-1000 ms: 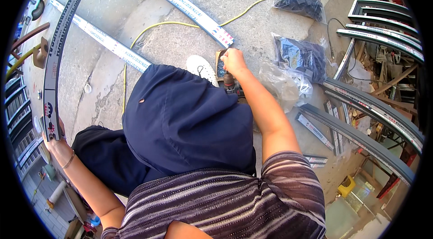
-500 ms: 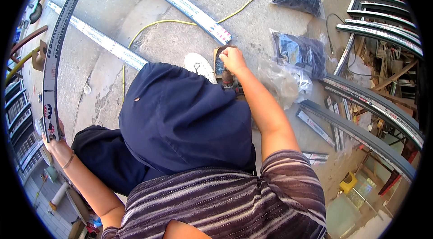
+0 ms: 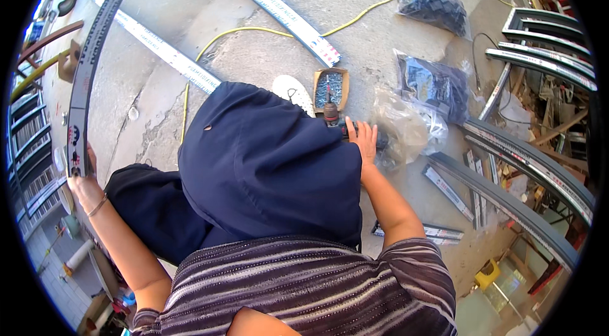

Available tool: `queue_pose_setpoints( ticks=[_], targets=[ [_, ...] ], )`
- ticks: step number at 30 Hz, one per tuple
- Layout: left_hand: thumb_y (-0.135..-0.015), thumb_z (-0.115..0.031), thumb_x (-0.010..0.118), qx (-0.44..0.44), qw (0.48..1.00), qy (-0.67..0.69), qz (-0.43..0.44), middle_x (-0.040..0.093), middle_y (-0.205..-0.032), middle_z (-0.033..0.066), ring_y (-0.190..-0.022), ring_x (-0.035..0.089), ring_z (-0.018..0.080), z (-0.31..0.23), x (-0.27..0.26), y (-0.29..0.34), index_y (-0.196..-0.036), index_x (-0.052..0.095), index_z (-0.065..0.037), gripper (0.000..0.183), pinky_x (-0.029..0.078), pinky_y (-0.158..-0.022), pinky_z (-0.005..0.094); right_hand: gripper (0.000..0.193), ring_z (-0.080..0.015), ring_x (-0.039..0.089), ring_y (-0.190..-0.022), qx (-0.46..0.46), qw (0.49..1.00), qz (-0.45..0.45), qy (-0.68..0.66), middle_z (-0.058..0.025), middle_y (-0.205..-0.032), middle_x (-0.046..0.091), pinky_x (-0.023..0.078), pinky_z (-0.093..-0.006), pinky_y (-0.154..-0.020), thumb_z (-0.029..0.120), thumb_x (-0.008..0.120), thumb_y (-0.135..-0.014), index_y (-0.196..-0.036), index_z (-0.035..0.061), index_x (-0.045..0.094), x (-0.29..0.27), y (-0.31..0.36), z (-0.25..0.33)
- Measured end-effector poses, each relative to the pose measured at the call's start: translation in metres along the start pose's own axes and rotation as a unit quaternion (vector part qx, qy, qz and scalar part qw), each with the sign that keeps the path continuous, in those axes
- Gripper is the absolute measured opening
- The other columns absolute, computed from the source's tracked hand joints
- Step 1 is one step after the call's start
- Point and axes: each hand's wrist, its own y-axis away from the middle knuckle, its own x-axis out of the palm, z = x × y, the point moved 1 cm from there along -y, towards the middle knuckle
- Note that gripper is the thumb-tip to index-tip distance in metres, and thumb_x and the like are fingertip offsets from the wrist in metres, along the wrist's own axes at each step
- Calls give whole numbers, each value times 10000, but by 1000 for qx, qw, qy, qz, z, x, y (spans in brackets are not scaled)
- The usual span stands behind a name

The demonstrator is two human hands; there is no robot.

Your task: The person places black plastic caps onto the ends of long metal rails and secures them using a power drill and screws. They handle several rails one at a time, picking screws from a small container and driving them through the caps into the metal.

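Note:
My left hand point(image 3: 87, 185) is closed around the near end of a long dark metal profile point(image 3: 79, 98) with white protective film, which stretches up and away on the left. My right hand point(image 3: 363, 142) rests on a cordless drill point(image 3: 331, 114) beside my right knee, fingers curving over its body. Part of the drill is hidden by my trouser leg and hand. Its bit points away, over a small open cardboard box point(image 3: 343, 90) of loose screws point(image 3: 325, 87). My white shoe point(image 3: 293, 93) is just left of the box.
Two film-wrapped profiles point(image 3: 266, 1) lie on the concrete floor ahead, with a yellow cord point(image 3: 244, 29) crossing near them. Bags of black parts point(image 3: 432, 6) and crumpled clear plastic point(image 3: 406, 126) sit on the right. Dark frames point(image 3: 542, 25) and cut profiles point(image 3: 501, 193) lie farther right.
My right hand has moved from over the screw box back toward me and onto the drill. The screws and drill bit now show. My left hand still holds the profile.

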Motion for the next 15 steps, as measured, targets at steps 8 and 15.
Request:
queue_pose_setpoints(
  ticks=[8, 15],
  targets=[
    [-896, -217, 313, 16, 997, -77, -26, 615, -1102, 264, -949, 643, 366, -33, -7, 43, -1128, 571, 86, 460, 552, -800, 492, 418, -206, 549, -911, -53, 997, 10, 51, 1, -887, 556, 406, -414, -849, 202, 615, -781, -1193, 255, 564, 16, -45, 17],
    [-861, -287, 346, 30, 977, 22, -209, 610, -1110, 215, -1004, 588, 375, 53, 121, 132, -1038, 599, 19, 435, 470, -880, 539, 708, -302, 560, -988, -67, 986, -128, -88, -80, -1005, 595, 394, -433, -874, 113, 796, -582, -1237, 88, 528, -70, -63, -11]
  ],
)
